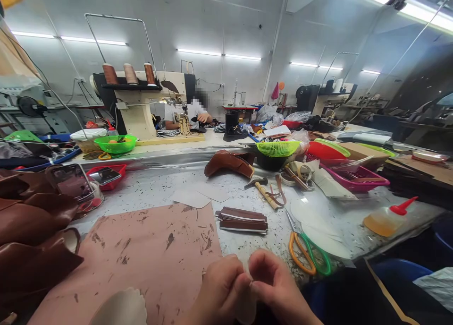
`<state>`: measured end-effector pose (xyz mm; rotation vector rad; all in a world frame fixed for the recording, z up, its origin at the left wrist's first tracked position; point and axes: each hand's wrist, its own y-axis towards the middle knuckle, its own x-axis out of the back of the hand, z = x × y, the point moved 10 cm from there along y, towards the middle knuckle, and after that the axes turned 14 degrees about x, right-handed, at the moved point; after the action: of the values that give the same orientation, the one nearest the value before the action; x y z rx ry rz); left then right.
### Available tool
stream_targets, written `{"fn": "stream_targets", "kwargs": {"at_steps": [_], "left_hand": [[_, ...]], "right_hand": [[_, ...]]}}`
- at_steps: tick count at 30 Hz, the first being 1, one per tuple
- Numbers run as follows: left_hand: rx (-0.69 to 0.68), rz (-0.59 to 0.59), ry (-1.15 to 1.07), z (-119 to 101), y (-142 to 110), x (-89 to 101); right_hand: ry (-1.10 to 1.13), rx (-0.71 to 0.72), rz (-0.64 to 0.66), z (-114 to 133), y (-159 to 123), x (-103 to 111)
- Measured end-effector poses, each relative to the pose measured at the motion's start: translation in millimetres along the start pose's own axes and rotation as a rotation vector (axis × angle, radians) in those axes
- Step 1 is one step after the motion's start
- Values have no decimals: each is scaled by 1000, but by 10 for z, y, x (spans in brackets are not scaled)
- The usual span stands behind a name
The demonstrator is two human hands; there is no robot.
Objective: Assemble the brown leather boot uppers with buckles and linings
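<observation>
My left hand (221,289) and my right hand (276,285) meet at the bottom centre, fingers curled and pinched together. A thin pale piece (247,303) shows between and below them; what it is I cannot make out. They hover over the near edge of a stained pink work mat (141,254). Just beyond them lies a stack of dark brown leather strips (242,219). Scissors with orange and green handles (308,253) lie to the right.
Brown leather pieces (31,230) pile at the left. A hammer (264,190), a glue bottle with red nozzle (387,218), green (278,148), pink (354,176) and red baskets crowd the table. A sewing machine (141,103) stands behind; another person sits at the back.
</observation>
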<state>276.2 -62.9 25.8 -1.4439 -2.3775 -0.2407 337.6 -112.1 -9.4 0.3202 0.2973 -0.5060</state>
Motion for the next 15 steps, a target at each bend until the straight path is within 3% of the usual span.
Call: {"fn": "stream_targets", "kwargs": {"at_steps": [3, 7, 11, 15], "left_hand": [[-76, -53, 112, -48, -25, 23], [-212, -77, 229, -204, -69, 20], [-241, -20, 284, -296, -83, -11], [-296, -97, 387, -348, -130, -1]], "right_hand": [[102, -87, 16, -47, -28, -47], [93, -64, 66, -11, -25, -54], [-183, 53, 104, 130, 14, -25], [-540, 183, 113, 320, 6, -19]]}}
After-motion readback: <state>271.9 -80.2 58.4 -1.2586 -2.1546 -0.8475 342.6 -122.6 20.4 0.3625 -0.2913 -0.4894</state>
